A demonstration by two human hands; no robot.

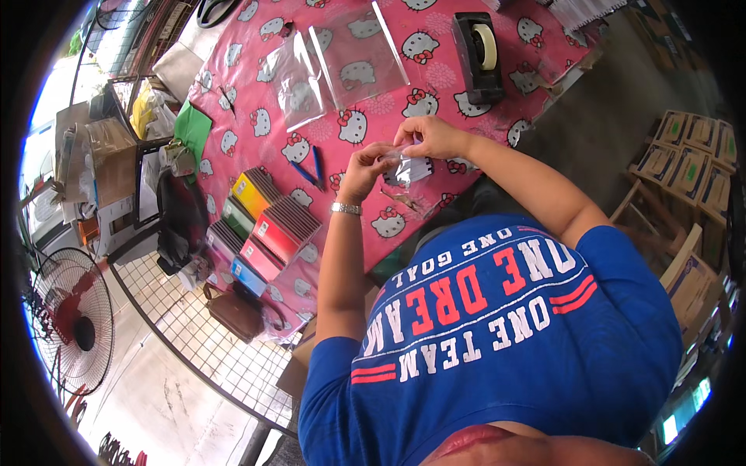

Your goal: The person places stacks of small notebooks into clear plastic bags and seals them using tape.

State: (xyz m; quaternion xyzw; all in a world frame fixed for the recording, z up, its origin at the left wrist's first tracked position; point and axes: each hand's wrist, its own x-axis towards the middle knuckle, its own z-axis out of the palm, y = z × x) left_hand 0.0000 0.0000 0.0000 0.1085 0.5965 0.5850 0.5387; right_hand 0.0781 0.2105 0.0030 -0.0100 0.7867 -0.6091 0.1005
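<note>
Both of my hands meet over the near edge of the pink table. Between them is a small clear plastic bag (412,171) with something pale inside that I cannot make out. My left hand (364,172), with a metal watch band at the wrist, pinches one end of the bag. The fingers of my right hand (432,140) are closed on its upper edge. Just left of my left hand lies a blue-handled tool (308,169), perhaps pliers. Larger clear plastic sleeves (359,62) lie flat beyond my hands. A black tape dispenser (477,62) with a tape roll stands beyond my right hand.
Stacks of small spiral notebooks (287,227) in several colours sit at the table's left edge. A brown bag (235,312) is below them. Further left stands a fan (74,322). Cartons (688,159) are piled at the right. A patterned cloth (256,151) covers the table.
</note>
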